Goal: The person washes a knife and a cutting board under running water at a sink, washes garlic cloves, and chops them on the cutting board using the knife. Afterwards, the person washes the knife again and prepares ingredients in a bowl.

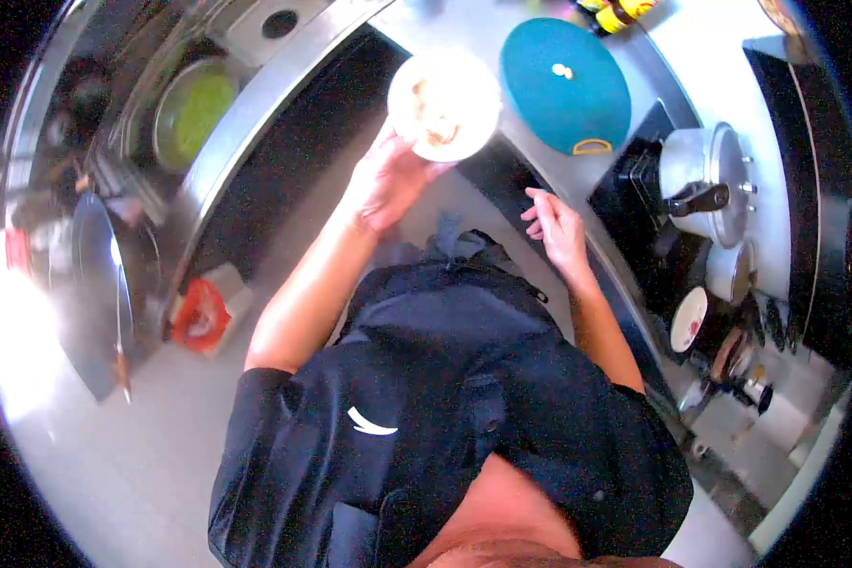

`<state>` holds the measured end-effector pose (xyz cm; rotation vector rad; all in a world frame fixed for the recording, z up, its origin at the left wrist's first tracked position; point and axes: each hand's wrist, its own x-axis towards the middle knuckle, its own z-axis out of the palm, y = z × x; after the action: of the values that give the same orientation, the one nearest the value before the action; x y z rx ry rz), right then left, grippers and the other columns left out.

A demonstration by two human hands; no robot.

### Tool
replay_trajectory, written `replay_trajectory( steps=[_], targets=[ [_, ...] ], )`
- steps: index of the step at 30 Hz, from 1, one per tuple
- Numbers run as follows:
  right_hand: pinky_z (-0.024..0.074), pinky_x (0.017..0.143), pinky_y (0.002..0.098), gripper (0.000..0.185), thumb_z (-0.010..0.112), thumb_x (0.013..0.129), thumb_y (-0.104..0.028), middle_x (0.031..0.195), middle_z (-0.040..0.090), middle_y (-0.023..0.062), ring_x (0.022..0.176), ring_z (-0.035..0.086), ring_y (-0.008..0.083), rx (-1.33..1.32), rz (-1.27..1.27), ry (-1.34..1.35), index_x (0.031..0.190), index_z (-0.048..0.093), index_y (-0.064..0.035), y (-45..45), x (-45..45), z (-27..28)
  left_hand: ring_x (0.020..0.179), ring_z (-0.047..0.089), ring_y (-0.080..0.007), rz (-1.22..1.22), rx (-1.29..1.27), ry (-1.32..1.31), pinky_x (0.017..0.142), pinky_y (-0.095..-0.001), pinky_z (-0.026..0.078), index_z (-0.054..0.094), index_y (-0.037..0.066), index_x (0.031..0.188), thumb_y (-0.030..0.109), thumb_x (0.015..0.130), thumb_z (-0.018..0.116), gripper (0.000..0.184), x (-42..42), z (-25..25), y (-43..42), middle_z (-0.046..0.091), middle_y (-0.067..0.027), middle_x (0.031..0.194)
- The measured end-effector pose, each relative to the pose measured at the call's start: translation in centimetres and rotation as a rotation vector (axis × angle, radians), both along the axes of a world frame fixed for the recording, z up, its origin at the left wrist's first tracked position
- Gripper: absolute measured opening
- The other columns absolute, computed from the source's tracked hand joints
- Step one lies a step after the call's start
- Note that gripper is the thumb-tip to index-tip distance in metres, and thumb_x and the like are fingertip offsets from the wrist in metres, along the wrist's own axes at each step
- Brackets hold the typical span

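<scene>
My left hand [388,180] holds a white bowl [473,99] from below and its near side, raised in front of me. Some brownish bits lie in the bowl; they are too bright and blurred to name. To the right, my right hand [556,230] hangs near the counter edge with nothing visible in it, its index finger stretched out and the others partly curled. Beyond it lies a round teal cutting board [559,104] with a yellow handle, and small white pieces [562,71] rest on it.
A pressure cooker [705,180] stands on the right by the stove, with a small pot [729,273] and a patterned dish [689,319] nearer. Bottles [625,13] are at the top. At left are a green-filled basin [197,112], a wok [95,284] and a red container [200,315].
</scene>
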<state>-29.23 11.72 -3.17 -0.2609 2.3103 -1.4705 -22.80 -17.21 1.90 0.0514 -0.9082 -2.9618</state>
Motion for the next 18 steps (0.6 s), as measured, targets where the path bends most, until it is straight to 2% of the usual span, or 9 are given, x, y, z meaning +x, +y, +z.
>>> replay_trajectory(
  steps=[7,8,9,10,13,16,18],
  targets=[
    [0.0497,0.060,0.0257,0.040,0.051,0.103,-0.035,0.083,0.068,0.0047,0.064,0.061,0.0107,0.057,-0.094,0.006,0.123,0.066,-0.0039,3.5,2.2,-3.2,0.134,0.046,-0.0244,-0.050,0.041,-0.013,0.108,-0.0467,0.041,0.032,0.017,0.153,0.028,0.092,0.067,0.072,-1.6,-4.7,0.9,0.044,-0.0046,0.150],
    [0.0486,0.060,0.0255,0.040,0.049,0.104,-0.033,0.084,0.066,0.0045,0.065,0.059,0.0100,0.074,-0.092,0.014,0.124,0.065,-0.0023,3.6,2.3,-3.5,0.133,0.048,-0.0249,-0.031,0.026,-0.042,0.106,-0.0468,0.042,0.033,0.016,0.152,0.024,0.094,0.064,0.067,-2.2,-5.6,0.6,0.045,-0.0059,0.149],
    [0.0510,0.059,0.0281,0.040,0.053,0.102,-0.037,0.083,0.071,0.0058,0.062,0.064,0.0125,0.057,-0.122,0.041,0.121,0.067,-0.0049,4.1,2.3,-4.4,0.131,0.050,-0.0255,-0.006,0.012,-0.074,0.105,-0.0469,0.044,0.034,0.015,0.152,0.020,0.096,0.061,0.062,-2.5,-6.3,0.5,0.047,-0.0071,0.147],
    [0.0510,0.059,0.0281,0.040,0.053,0.102,-0.037,0.083,0.071,0.0058,0.062,0.064,0.0125,0.056,-0.113,0.036,0.121,0.067,-0.0049,4.4,2.2,-4.8,0.131,0.050,-0.0255,0.003,0.011,-0.079,0.105,-0.0469,0.044,0.034,0.015,0.152,0.020,0.096,0.061,0.062,-2.9,-7.3,0.2,0.047,-0.0071,0.147],
    [0.0512,0.060,0.0297,0.045,0.050,0.102,-0.041,0.083,0.072,0.0075,0.062,0.065,0.0138,0.087,-0.094,0.071,0.121,0.067,-0.0046,5.1,0.9,-6.1,0.118,0.059,-0.0291,0.105,-0.082,-0.204,0.102,-0.0465,0.048,0.036,0.012,0.149,0.004,0.097,0.050,0.054,-4.8,-8.3,-0.1,0.055,-0.0126,0.137],
    [0.0513,0.060,0.0305,0.047,0.049,0.102,-0.043,0.083,0.073,0.0090,0.062,0.066,0.0149,0.140,-0.101,0.089,0.121,0.067,-0.0046,5.5,-0.5,-7.7,0.123,0.056,-0.0280,0.118,-0.187,-0.305,0.103,-0.0456,0.048,0.042,0.014,0.143,0.004,0.096,0.052,0.050,-8.0,-11.8,-1.1,0.054,-0.0101,0.138],
    [0.0515,0.060,0.0309,0.045,0.050,0.102,-0.041,0.083,0.073,0.0094,0.063,0.066,0.0153,0.146,-0.102,0.109,0.121,0.067,-0.0041,5.2,-1.3,-8.2,0.121,0.056,-0.0272,0.172,-0.154,-0.247,0.101,-0.0465,0.048,0.042,0.014,0.142,0.003,0.094,0.054,0.050,-10.7,-14.6,-2.2,0.053,-0.0103,0.137]
  ],
)
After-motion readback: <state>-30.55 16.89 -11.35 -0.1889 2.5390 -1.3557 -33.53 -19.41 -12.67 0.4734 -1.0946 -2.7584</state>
